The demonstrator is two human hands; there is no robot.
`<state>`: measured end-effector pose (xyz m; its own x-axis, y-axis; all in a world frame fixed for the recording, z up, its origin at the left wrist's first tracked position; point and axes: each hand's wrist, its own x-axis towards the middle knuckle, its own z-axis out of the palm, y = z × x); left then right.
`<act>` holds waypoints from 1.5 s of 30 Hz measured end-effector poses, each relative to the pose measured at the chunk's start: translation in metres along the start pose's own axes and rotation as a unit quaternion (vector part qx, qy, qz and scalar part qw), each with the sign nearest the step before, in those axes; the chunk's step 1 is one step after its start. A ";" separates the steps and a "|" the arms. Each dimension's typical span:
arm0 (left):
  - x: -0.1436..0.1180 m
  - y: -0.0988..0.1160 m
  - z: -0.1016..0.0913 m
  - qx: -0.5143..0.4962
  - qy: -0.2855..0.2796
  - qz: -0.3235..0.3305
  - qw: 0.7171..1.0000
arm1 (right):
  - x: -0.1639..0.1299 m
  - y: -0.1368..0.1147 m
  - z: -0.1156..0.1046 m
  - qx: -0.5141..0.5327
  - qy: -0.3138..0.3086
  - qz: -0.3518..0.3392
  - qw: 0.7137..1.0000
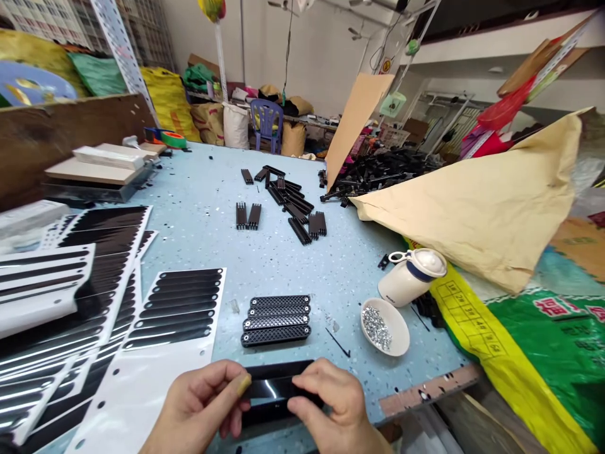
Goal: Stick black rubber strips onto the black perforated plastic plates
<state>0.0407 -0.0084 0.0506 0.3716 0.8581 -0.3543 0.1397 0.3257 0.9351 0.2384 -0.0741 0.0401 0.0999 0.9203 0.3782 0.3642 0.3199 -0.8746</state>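
Note:
Between my two hands a glossy black strip (270,388) is stretched level, low in the view. My left hand (201,403) pinches its left end between thumb and fingers, and a yellowish covering sits on the thumb tip. At the other end, my right hand (331,400) grips the strip with thumb and forefinger. Dark plastic pieces (271,413) show just under and behind the strip, partly hidden by the hands. Just beyond lies a row of several black textured bars (276,320) with silver dots at their ends. Sheets of black strips (179,306) on white backing lie to the left.
A white bowl (399,328) of small silver metal parts stands to the right, beside a cream lidded mug (410,277). Black ribbed pieces (290,198) lie farther back on the speckled blue table (198,221). A large brown paper sheet (482,208) and a heap of black parts (387,170) take up the right.

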 end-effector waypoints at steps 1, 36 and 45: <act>0.002 -0.001 -0.003 0.015 0.008 0.003 1.000 | 0.002 0.000 -0.002 0.009 0.005 0.023 1.000; 0.036 -0.020 -0.015 0.250 0.118 0.159 0.948 | 0.044 0.051 -0.010 -0.159 -0.081 -0.040 0.983; 0.035 -0.025 -0.017 0.278 0.087 0.159 0.943 | 0.048 0.048 -0.006 -0.137 -0.092 -0.037 0.986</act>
<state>0.0352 0.0206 0.0150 0.3270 0.9450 -0.0054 0.5241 -0.1766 0.8331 0.2657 -0.0161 0.0182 -0.0975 0.9301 0.3542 0.6028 0.3384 -0.7226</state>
